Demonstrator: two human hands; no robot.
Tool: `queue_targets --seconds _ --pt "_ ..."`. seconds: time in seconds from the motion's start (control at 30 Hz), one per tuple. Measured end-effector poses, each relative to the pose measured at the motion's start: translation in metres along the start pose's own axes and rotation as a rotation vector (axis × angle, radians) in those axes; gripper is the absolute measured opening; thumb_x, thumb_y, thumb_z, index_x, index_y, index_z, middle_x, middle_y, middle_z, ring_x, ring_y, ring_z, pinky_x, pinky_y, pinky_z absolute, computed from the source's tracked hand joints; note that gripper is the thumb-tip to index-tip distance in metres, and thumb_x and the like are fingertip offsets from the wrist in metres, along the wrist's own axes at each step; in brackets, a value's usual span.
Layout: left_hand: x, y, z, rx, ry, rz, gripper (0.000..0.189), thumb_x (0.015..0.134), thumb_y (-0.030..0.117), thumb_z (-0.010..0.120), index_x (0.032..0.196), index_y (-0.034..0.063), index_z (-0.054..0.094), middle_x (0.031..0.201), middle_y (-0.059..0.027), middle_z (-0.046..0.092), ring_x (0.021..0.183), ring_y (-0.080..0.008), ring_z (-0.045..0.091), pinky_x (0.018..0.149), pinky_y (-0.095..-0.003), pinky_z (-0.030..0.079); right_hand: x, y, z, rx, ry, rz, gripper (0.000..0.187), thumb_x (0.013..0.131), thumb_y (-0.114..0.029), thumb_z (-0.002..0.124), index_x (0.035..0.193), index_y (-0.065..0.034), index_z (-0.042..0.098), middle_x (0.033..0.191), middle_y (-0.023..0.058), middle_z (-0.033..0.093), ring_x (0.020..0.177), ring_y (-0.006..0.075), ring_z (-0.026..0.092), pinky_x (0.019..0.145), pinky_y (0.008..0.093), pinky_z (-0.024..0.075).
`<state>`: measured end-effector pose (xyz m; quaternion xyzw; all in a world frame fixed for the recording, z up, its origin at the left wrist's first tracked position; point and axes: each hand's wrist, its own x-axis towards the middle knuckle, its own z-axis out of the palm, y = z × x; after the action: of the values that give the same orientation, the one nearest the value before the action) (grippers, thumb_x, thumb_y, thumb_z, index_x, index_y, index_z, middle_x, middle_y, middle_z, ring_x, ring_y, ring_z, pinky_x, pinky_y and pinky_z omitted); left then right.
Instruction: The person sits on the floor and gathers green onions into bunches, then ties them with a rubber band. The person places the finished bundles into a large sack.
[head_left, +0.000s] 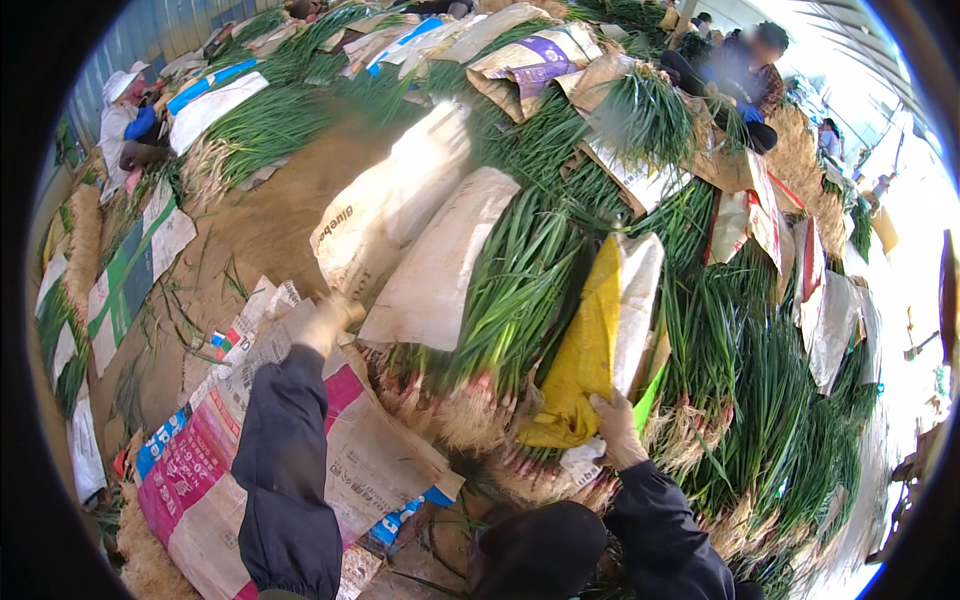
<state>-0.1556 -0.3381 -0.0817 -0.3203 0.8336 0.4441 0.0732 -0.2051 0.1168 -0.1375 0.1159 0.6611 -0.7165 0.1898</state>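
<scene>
My left hand (327, 322), blurred, is at the lower edge of a white woven sack piece (390, 202) that bears print; it looks closed on that edge. Beside it a plain whitish sack piece (450, 255) covers part of a bundle of green onions (517, 277), whose pinkish bulbs and pale roots point towards me. My right hand (616, 429) grips the near end of the sack pieces, at the edge of a yellow woven sack (581, 352) and a white one (637, 300). These lie over another green onion bundle (540, 469) with its roots showing below.
Printed sacks (225, 457) are spread at the lower left. More onion bundles (750, 360) are packed along the right. Brown ground (300, 180) shows at the upper left. One person (124, 127) sits at the far left, another (742, 82) at the upper right.
</scene>
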Motion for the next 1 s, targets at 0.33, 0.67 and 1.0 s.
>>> queue_targets --seconds 0.33,0.67,1.0 --pt "-0.025 0.072 0.22 0.0 -0.444 1.002 0.036 0.085 0.005 0.051 0.121 0.0065 0.055 0.124 -0.0118 0.056 0.117 -0.0256 0.052 0.101 -0.0348 0.04 -0.023 0.006 -0.025 0.005 0.007 -0.051 0.031 0.091 -0.006 0.054 0.121 0.0052 0.051 0.11 0.0074 0.062 0.095 0.0143 0.059 0.083 0.0266 0.0477" --pt "0.008 0.073 0.327 1.679 -0.173 0.904 0.057 0.089 0.013 0.045 0.143 0.0067 0.029 0.148 -0.0134 0.027 0.14 -0.0305 0.017 0.114 -0.0485 0.004 -0.012 0.035 -0.043 0.159 -0.116 -0.05 0.031 0.092 -0.006 0.056 0.123 -0.0009 0.055 0.11 0.0001 0.06 0.095 0.0082 0.054 0.085 0.0231 0.0448" --pt "0.014 0.063 0.358 1.947 -0.051 0.896 0.051 0.092 0.017 0.04 0.141 0.0026 0.033 0.145 -0.0203 0.029 0.134 -0.0411 0.025 0.105 -0.0669 0.011 -0.013 0.034 -0.043 0.236 -0.148 -0.061 0.032 0.092 -0.007 0.057 0.123 -0.0011 0.054 0.111 0.0007 0.06 0.098 0.0091 0.053 0.087 0.0229 0.044"
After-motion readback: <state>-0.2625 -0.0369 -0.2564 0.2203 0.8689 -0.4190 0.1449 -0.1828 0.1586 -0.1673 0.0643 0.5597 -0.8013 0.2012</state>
